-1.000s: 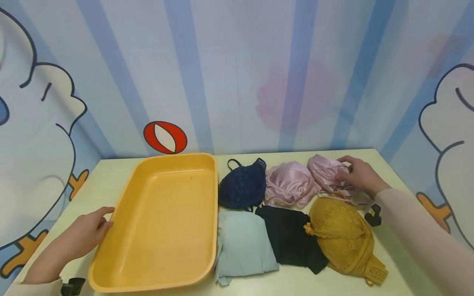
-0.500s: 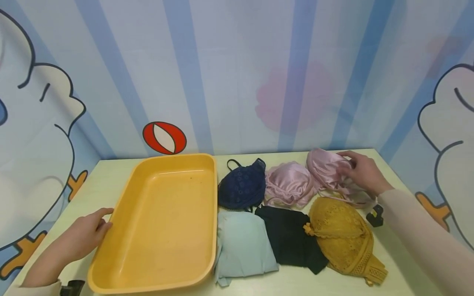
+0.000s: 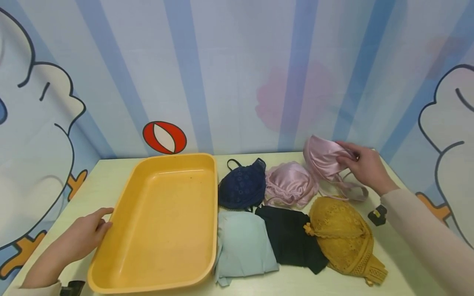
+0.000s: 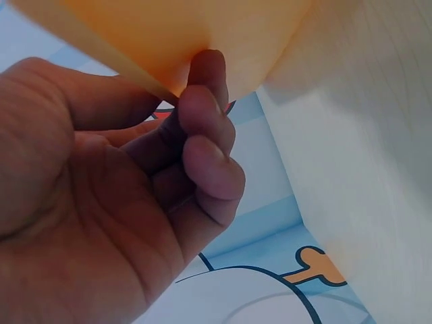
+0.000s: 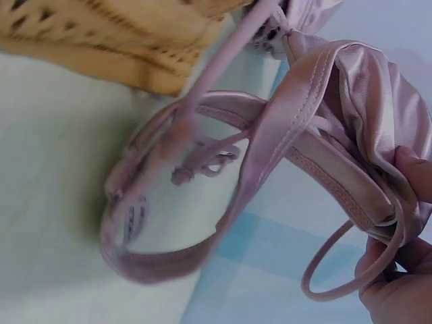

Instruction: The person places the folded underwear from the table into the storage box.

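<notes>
My right hand [image 3: 366, 166] pinches a pink satin bra [image 3: 321, 156] near one cup, which hangs above the table at the far right. In the right wrist view, the bra's band and thin straps [image 5: 283, 142] dangle in loops from the fingers. A second pink cup [image 3: 290, 183] with lace trim lies on the table to the left. With thumb and curled fingers, my left hand [image 3: 81, 234] grips the left rim of a yellow plastic tray [image 3: 97, 263]. The left wrist view has this rim [image 4: 128, 71] between thumb and fingers.
A navy bra [image 3: 242, 187] lies right of the tray. In front are a folded pale green garment [image 3: 244, 244], a folded black garment [image 3: 290, 236] and a mustard lace bra [image 3: 342, 234]. A patterned backdrop [image 3: 237, 82] rises behind the table [image 3: 389, 246].
My right hand has lifted the near-hand pink cup up off the table, and its band now hangs below. The left hand and the tray have stayed in place.
</notes>
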The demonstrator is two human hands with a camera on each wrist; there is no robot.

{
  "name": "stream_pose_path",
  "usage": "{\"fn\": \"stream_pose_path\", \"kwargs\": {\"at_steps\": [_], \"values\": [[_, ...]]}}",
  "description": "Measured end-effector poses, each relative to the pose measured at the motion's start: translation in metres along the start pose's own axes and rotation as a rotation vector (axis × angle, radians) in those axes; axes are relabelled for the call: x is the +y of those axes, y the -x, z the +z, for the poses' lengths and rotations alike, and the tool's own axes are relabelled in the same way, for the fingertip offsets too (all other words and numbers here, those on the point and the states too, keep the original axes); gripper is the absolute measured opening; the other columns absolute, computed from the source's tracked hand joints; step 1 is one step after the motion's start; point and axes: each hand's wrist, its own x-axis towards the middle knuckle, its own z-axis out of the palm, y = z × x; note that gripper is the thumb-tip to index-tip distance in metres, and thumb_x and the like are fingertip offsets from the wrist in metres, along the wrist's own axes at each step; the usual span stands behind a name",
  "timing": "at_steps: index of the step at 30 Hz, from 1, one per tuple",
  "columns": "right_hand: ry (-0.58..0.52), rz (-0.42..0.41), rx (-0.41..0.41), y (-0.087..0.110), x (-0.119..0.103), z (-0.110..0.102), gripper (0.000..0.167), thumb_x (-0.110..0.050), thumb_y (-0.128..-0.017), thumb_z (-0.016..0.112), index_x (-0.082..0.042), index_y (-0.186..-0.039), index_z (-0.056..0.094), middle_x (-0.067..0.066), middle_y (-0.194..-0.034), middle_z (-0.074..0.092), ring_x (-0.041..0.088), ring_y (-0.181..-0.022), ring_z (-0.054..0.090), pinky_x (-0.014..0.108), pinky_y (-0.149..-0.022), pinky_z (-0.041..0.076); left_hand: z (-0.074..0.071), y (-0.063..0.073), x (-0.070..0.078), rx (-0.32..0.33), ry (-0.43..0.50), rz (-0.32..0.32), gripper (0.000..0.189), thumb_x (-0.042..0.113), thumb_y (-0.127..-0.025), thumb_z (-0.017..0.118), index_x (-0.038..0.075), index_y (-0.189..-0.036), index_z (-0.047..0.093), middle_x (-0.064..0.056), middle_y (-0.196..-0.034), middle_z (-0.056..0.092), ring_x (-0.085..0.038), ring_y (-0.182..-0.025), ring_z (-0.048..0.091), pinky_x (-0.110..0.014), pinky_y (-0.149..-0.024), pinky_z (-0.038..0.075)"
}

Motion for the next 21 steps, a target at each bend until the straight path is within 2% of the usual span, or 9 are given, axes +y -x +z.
{"fn": "stream_pose_path", "kwargs": {"at_steps": [5, 10, 16, 21], "values": [[-0.002, -0.046, 0.017, -0.002, -0.014, -0.004, 0.04, -0.019, -0.094, 0.061, -0.017, -0.133, 0.055, 0.008, -0.079, 0.061, 0.017, -0.049, 0.041, 0.032, -0.049, 0.034, 0.0, 0.001, 0.001, 0.003, 0.006, 0.003, 0.04, 0.003, -0.098, 0.046, -0.019, -0.13, 0.036, -0.004, -0.081, 0.06, -0.015, -0.065, 0.054, -0.032, -0.059, 0.046], [-0.016, -0.062, 0.012, -0.005, -0.029, -0.009, 0.033, -0.017, -0.095, 0.058, -0.016, -0.127, 0.051, 0.014, -0.089, 0.064, 0.02, -0.055, 0.048, 0.035, -0.05, 0.037, -0.001, 0.001, 0.001, 0.011, 0.003, 0.007, 0.04, 0.003, -0.098, 0.046, -0.018, -0.13, 0.036, -0.006, -0.083, 0.061, -0.014, -0.066, 0.055, -0.033, -0.059, 0.047], [-0.03, -0.064, 0.013, -0.008, -0.041, -0.011, 0.029, -0.014, -0.096, 0.057, -0.013, -0.124, 0.05, 0.019, -0.102, 0.064, 0.023, -0.058, 0.049, 0.039, -0.055, 0.037, 0.0, 0.002, 0.0, 0.014, 0.008, 0.007, 0.04, 0.004, -0.098, 0.046, -0.018, -0.13, 0.036, -0.007, -0.085, 0.063, -0.014, -0.067, 0.056, -0.033, -0.06, 0.047], [-0.035, -0.07, 0.023, -0.011, -0.046, -0.012, 0.029, -0.015, -0.096, 0.057, -0.013, -0.124, 0.051, 0.021, -0.102, 0.064, 0.023, -0.06, 0.05, 0.039, -0.054, 0.037, 0.0, 0.001, 0.001, 0.014, 0.006, 0.006, 0.04, 0.004, -0.098, 0.046, -0.018, -0.13, 0.037, -0.007, -0.085, 0.063, -0.014, -0.067, 0.056, -0.033, -0.06, 0.047]]}}
